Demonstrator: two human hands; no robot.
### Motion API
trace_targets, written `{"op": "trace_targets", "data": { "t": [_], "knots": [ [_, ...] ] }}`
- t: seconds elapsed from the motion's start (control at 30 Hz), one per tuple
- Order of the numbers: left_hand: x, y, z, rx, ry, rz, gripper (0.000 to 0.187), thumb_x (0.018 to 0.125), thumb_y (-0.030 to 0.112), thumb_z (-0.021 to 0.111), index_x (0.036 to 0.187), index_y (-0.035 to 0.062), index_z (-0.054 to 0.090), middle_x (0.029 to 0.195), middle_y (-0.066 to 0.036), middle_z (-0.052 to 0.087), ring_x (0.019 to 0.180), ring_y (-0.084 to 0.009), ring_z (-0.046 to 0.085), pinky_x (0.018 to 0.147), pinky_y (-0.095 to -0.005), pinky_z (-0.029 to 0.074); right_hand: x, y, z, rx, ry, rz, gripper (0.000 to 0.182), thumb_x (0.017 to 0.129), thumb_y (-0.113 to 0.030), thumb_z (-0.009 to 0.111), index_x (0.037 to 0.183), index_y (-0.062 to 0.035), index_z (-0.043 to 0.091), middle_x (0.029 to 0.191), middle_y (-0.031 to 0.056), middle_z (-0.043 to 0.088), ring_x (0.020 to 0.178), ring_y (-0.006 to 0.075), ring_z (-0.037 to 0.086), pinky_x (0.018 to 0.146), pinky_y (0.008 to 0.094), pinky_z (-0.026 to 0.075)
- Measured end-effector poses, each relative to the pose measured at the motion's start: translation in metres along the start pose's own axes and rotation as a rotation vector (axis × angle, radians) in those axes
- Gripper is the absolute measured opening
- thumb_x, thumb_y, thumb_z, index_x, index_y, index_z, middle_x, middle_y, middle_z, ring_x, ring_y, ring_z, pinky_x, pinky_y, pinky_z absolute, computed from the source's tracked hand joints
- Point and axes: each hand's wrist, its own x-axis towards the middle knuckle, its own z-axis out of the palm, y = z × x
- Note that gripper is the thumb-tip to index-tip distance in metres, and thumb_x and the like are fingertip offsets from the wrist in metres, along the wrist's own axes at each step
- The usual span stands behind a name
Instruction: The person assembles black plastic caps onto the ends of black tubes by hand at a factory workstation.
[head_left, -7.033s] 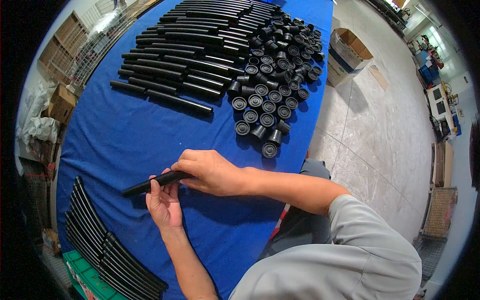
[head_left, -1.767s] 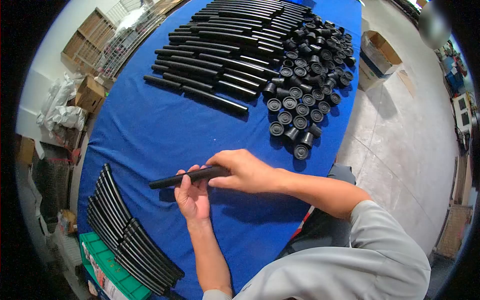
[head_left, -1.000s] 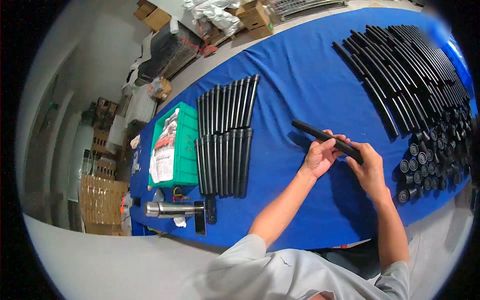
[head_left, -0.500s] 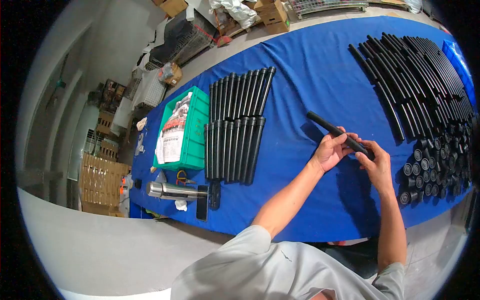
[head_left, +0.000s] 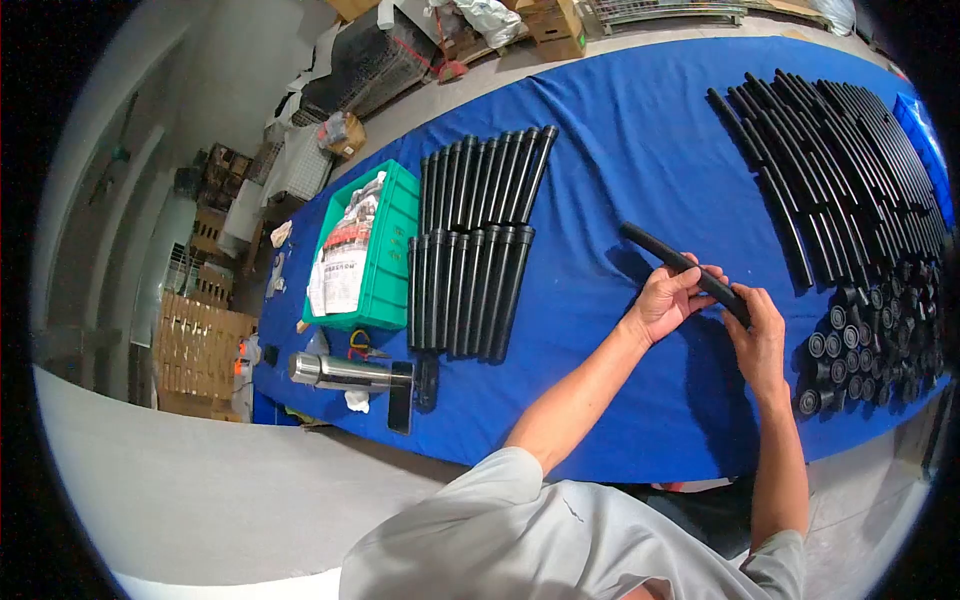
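Note:
A black tube (head_left: pixel 652 245) is held slantwise above the blue cloth, its far end pointing up and left. My left hand (head_left: pixel 664 302) is closed around its middle, thumb laid along the top. At the near end, my right hand (head_left: pixel 760 338) grips with thumb and fingers, which cover that end of the tube. To the right of my right hand lies a group of black round caps (head_left: pixel 852 345) with ringed faces. Beyond them are many loose black tubes (head_left: pixel 815 175) in rows. Left of my hands, two rows of black tubes with wider collared ends (head_left: pixel 470 245) lie side by side.
A green crate (head_left: pixel 385 265) with printed paper (head_left: pixel 340 270) stands on the left of the blue cloth (head_left: pixel 590 130). Near the front edge are a steel flask (head_left: pixel 340 373), a phone (head_left: pixel 400 398) and yellow-handled scissors (head_left: pixel 360 346). A blue tray (head_left: pixel 925 150) sits at the far right.
My right hand's fingers have closed further around the tube's near end. The left hand keeps its hold on the tube. The camera view has shifted slightly.

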Motion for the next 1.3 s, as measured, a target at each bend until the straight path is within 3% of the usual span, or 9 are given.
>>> {"op": "trace_targets", "data": {
  "t": [0.07,0.27,0.47,1.07,1.17,1.27,1.3],
  "knots": [
    [-0.001,0.001,0.000,-0.007,-0.012,0.003,0.021,0.097,0.011,0.069,0.116,0.0147,0.063,0.124,-0.018,0.069,0.123,-0.0354,0.064,0.103,-0.0514,0.055,-0.001,-0.001,0.001,0.191,-0.038,0.166,0.030,0.087,-0.008,0.076,0.113,0.0029,0.067,0.092,0.0144,0.067,0.080,0.0240,0.067,0.071,0.0361,0.052],
    [0.001,0.000,0.000,0.000,-0.013,0.013,0.021,0.097,0.010,0.069,0.116,0.0137,0.062,0.123,-0.019,0.068,0.122,-0.0366,0.064,0.101,-0.0531,0.056,0.000,0.000,0.001,0.018,0.005,-0.037,0.028,0.088,-0.006,0.074,0.114,0.0019,0.065,0.097,0.0172,0.066,0.082,0.0320,0.066,0.073,0.0378,0.052],
    [-0.001,0.001,-0.001,0.004,-0.018,0.020,0.020,0.096,0.008,0.068,0.114,0.0137,0.060,0.121,-0.018,0.069,0.121,-0.0369,0.065,0.097,-0.0523,0.059,0.001,-0.007,-0.002,-0.058,-0.020,-0.148,0.031,0.087,-0.006,0.075,0.116,0.0009,0.064,0.098,0.0170,0.067,0.084,0.0324,0.067,0.074,0.0393,0.053],
    [-0.001,0.000,0.001,0.017,-0.020,0.045,0.022,0.096,0.005,0.068,0.114,0.0153,0.059,0.120,-0.017,0.069,0.119,-0.0365,0.066,0.094,-0.0507,0.061,0.000,-0.003,0.004,-0.097,0.009,-0.129,0.029,0.089,-0.007,0.074,0.115,0.0018,0.065,0.100,0.0183,0.068,0.087,0.0344,0.069,0.075,0.0401,0.054],
    [-0.001,0.000,0.000,0.010,-0.028,0.040,0.022,0.096,0.006,0.069,0.113,0.0154,0.060,0.120,-0.017,0.069,0.120,-0.0366,0.065,0.096,-0.0521,0.060,0.001,-0.004,0.001,-0.049,-0.014,-0.059,0.028,0.088,-0.009,0.075,0.113,0.0019,0.066,0.096,0.0171,0.068,0.084,0.0323,0.069,0.073,0.0375,0.054],
    [0.000,0.000,-0.001,0.000,-0.036,0.029,0.021,0.095,0.007,0.070,0.112,0.0151,0.060,0.120,-0.017,0.069,0.120,-0.0365,0.065,0.097,-0.0531,0.059,0.010,-0.017,-0.010,0.218,-0.204,0.412,0.031,0.086,-0.009,0.078,0.113,0.0013,0.067,0.095,0.0160,0.067,0.083,0.0295,0.068,0.073,0.0349,0.053],
    [0.000,0.001,0.001,-0.004,-0.030,0.019,0.021,0.095,0.007,0.070,0.112,0.0150,0.060,0.120,-0.017,0.069,0.120,-0.0365,0.065,0.097,-0.0531,0.059,0.009,-0.016,-0.010,0.223,-0.188,0.396,0.031,0.086,-0.009,0.077,0.113,0.0015,0.067,0.092,0.0144,0.068,0.080,0.0265,0.067,0.071,0.0340,0.053]
  ]
}}
